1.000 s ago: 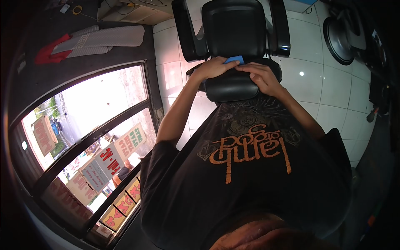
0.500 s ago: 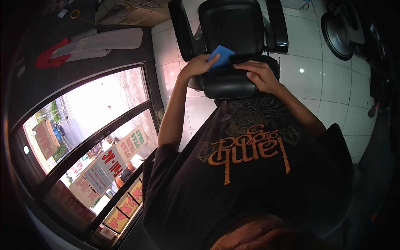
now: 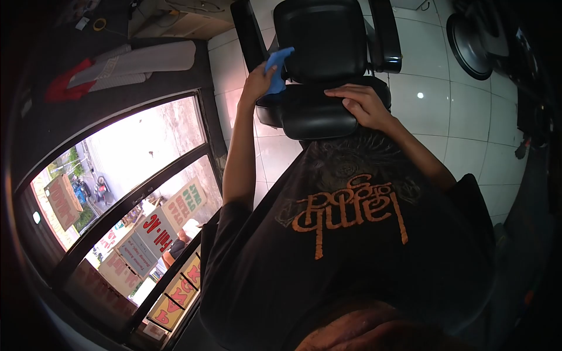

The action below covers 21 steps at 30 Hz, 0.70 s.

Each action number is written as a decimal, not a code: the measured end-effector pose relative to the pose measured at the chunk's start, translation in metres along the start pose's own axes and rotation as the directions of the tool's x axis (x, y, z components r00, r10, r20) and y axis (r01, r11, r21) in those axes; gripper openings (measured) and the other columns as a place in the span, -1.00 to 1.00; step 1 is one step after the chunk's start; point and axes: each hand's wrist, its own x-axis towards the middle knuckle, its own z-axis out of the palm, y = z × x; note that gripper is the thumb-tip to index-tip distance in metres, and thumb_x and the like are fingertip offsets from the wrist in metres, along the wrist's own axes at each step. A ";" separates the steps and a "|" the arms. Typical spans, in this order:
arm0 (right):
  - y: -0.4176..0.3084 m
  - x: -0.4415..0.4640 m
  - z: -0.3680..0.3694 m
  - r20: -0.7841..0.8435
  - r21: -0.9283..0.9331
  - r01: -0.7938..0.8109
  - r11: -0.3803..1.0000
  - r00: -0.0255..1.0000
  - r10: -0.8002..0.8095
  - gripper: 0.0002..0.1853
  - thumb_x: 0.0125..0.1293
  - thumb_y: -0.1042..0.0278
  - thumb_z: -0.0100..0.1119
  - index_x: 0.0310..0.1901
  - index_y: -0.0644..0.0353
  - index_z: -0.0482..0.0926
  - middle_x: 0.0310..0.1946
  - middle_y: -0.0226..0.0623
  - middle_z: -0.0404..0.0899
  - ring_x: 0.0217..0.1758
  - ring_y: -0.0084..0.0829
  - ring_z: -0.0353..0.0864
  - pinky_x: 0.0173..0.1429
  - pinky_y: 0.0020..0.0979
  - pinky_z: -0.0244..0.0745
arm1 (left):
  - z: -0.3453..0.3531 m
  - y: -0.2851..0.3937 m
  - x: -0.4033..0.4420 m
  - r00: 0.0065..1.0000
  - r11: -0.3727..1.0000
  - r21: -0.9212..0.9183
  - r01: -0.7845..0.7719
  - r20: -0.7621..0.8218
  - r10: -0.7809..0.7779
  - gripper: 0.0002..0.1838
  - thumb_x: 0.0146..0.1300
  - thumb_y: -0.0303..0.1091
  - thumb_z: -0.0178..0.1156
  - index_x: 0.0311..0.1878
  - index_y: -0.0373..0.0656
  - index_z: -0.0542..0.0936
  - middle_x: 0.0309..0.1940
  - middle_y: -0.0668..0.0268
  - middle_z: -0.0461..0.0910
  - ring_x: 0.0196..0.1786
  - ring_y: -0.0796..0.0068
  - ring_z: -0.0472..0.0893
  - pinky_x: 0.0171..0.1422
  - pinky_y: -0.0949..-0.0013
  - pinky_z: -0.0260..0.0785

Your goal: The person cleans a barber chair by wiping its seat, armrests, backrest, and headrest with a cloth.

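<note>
A blue cloth (image 3: 276,81) is gripped in my left hand (image 3: 256,82), at the left side of a black padded chair (image 3: 321,38) with armrests. The cloth hangs folded over my fingers, one corner pointing up toward the larger pad. My right hand (image 3: 364,105) lies flat on the chair's nearer black cushion (image 3: 319,120), fingers stretched out together and holding nothing. Part of that cushion is covered by my hand.
A glass door (image 3: 134,152) with signs (image 3: 152,234) beyond it stands at the left. Rolled grey and red material (image 3: 129,64) lies on a dark surface. A round black base (image 3: 469,47) stands on the white tiled floor (image 3: 418,117) at right.
My left hand has moved left and slightly up across the chair, taking the blue cloth along, and the cloth now looks more crumpled. My right hand has stayed on the cushion.
</note>
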 end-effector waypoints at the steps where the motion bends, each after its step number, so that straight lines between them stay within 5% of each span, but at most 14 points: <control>1: 0.001 0.001 0.001 -0.004 -0.004 0.012 1.000 1.000 -0.012 -0.61 0.39 0.47 0.06 0.17 0.30 0.71 -0.01 -0.05 0.78 -0.08 -0.14 0.76 0.10 -0.21 0.62 | 0.002 -0.015 0.002 0.989 0.998 0.059 -0.038 0.145 0.029 -0.41 0.55 0.08 0.16 0.36 -0.21 0.60 0.09 -0.09 0.73 0.18 0.02 0.72 0.36 0.13 0.48; 3: 0.000 0.001 0.000 0.018 -0.014 -0.022 1.000 1.000 0.023 -0.61 0.39 0.47 0.06 0.17 0.30 0.71 -0.04 -0.05 0.78 -0.10 -0.16 0.75 0.08 -0.21 0.62 | 0.016 -0.052 0.011 0.903 0.978 0.155 -0.140 0.425 0.061 -0.42 0.56 0.06 0.15 0.39 -0.21 0.58 0.16 -0.08 0.71 0.29 0.05 0.67 0.45 0.14 0.42; 4: 0.000 0.001 0.000 0.027 -0.020 -0.041 0.999 0.999 0.041 -0.61 0.39 0.47 0.06 0.17 0.30 0.71 -0.05 -0.05 0.77 -0.12 -0.16 0.74 0.07 -0.20 0.61 | 0.000 -0.014 -0.004 0.848 0.994 0.107 -0.002 0.527 -0.055 -0.32 0.57 0.17 0.11 0.48 -0.18 0.51 0.29 -0.02 0.64 0.45 0.17 0.54 0.62 0.19 0.21; 8: -0.001 0.001 -0.002 0.032 -0.025 -0.049 0.998 0.998 0.050 -0.62 0.40 0.47 0.06 0.18 0.30 0.71 -0.09 -0.03 0.77 -0.14 -0.15 0.74 0.07 -0.20 0.61 | 0.021 -0.050 0.015 0.874 0.955 -0.166 0.247 0.464 -0.145 -0.32 0.59 0.15 0.09 0.46 -0.25 0.49 0.23 0.01 0.67 0.30 0.19 0.66 0.51 0.20 0.40; 13: -0.002 0.002 0.000 0.008 -0.006 -0.052 0.999 0.999 0.052 -0.62 0.44 0.45 0.04 0.18 0.31 0.71 -0.12 -0.02 0.77 -0.13 -0.10 0.75 0.14 -0.20 0.60 | 0.046 -0.120 0.040 0.837 0.672 -0.538 0.509 0.493 -0.238 -0.35 0.62 0.07 0.08 0.45 -0.33 0.42 0.14 0.00 0.70 0.07 0.17 0.79 0.23 0.18 0.70; 16: 0.000 0.002 0.003 -0.026 -0.033 -0.008 0.999 1.000 0.008 -0.61 0.46 0.41 0.02 0.18 0.31 0.70 -0.10 0.00 0.78 -0.07 -0.05 0.76 0.21 -0.16 0.59 | 0.052 -0.124 0.019 0.858 0.327 -0.795 0.510 0.494 -0.137 -0.36 0.63 0.06 0.06 0.48 -0.31 0.36 0.18 -0.04 0.67 0.12 0.11 0.77 0.19 0.09 0.73; 19: -0.002 0.001 0.002 -0.002 -0.014 -0.076 0.997 0.997 0.076 -0.61 0.47 0.39 0.01 0.19 0.31 0.70 -0.06 0.02 0.78 -0.02 -0.01 0.77 0.25 -0.14 0.58 | 0.045 -0.107 -0.014 0.891 0.151 -0.880 0.449 0.430 -0.146 -0.31 0.62 0.07 0.07 0.53 -0.29 0.28 0.26 -0.07 0.62 0.17 0.07 0.74 0.22 0.03 0.71; 21: -0.001 0.001 0.001 0.016 -0.016 -0.091 0.996 0.996 0.091 -0.61 0.47 0.39 0.01 0.19 0.31 0.70 -0.04 0.03 0.78 0.01 0.00 0.77 0.26 -0.14 0.58 | 0.043 -0.107 -0.030 0.930 0.252 -0.909 0.332 0.273 -0.245 -0.30 0.60 0.10 0.11 0.52 -0.28 0.33 0.30 -0.05 0.59 0.24 0.09 0.69 0.33 0.00 0.61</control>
